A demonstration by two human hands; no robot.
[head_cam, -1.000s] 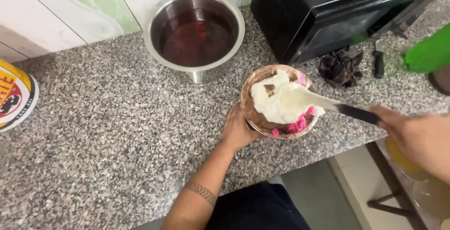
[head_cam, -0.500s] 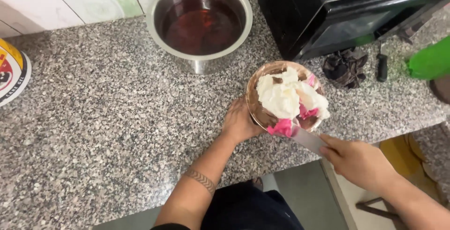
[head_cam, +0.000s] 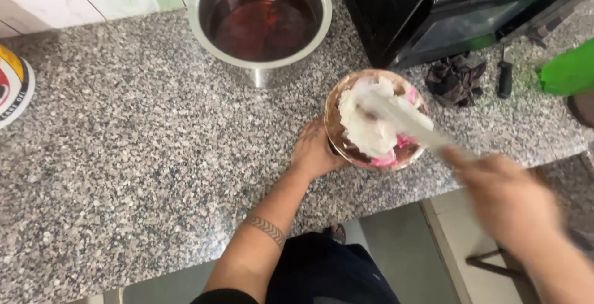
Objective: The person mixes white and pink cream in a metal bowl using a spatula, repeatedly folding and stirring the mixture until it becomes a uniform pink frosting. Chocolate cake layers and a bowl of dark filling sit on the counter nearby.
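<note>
In the brown bowl, white cream, pink bits.

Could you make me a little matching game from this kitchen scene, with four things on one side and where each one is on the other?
Things:
1. steel pot
2. left hand
3. knife
4. dark cloth

Places:
A. lying across the white cream
B. by the wall, holding dark red liquid
C. in front of the black oven
D. against the side of the bowl

Pairs: 1-B, 2-D, 3-A, 4-C
</note>
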